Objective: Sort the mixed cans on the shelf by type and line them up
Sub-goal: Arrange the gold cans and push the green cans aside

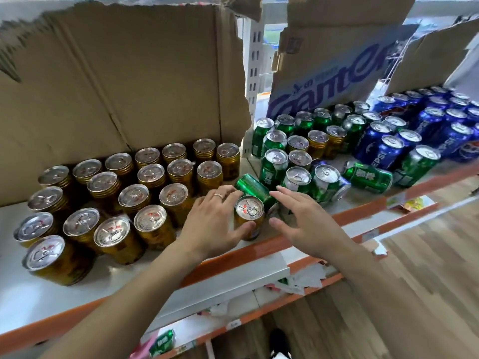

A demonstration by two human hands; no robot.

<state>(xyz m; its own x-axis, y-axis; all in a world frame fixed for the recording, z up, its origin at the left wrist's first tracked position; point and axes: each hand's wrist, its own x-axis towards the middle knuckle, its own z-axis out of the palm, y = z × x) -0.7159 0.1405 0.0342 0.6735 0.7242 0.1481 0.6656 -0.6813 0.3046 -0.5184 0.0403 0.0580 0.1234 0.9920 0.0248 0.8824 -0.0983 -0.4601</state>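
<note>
Several gold cans [134, 195] stand in rows on the left of the white shelf [31, 294]. One gold can [249, 208] stands apart near the front edge, and my left hand [215, 221] wraps around its left side, thumb on its front. My right hand [300, 218] hovers just right of that can with fingers spread and holds nothing. A green can [252, 186] lies on its side right behind the gold can. Green cans [298, 141] stand at the centre right, with a few gold ones mixed in and another green can [368, 176] lying down. Blue cans [427, 123] fill the far right.
Torn cardboard sheets [129, 81] line the back of the shelf, one with blue lettering [337, 71]. An orange price rail [259, 250] runs along the front edge. A lower shelf [233, 301] holds papers and small packets. Wooden floor [427, 268] lies at the right.
</note>
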